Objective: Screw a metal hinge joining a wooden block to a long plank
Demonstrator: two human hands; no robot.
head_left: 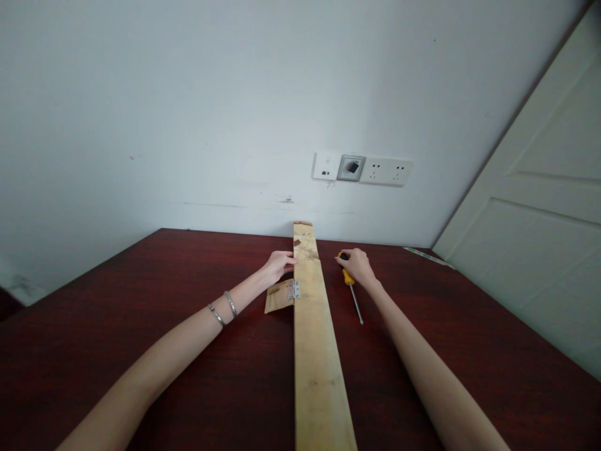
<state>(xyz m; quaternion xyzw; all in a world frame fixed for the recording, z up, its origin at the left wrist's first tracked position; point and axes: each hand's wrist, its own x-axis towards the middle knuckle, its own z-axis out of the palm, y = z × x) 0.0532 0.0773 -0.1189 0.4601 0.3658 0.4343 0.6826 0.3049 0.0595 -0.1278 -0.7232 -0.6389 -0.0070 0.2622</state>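
A long, pale wooden plank point(315, 363) runs along the middle of the table from the front edge of view to the wall. My left hand point(280, 265) grips its left edge near the far end, the fingertips partly hidden at the plank. Just nearer to me, a small metal hinge point(294, 289) with screws joins the plank to a short wooden piece point(278, 297) sticking out to the left. To the right of the plank, apart from it, my right hand point(359, 267) is closed on the yellow and black handle of a screwdriver point(356, 302). Its shaft points back towards me.
Dark red wood covers the table point(197, 382). A white wall with sockets point(384, 171) and a black plug point(353, 167) rises behind it. Near the back right corner lies a thin pale strip point(428, 257). A white panelled door point(539, 188) stands at the right.
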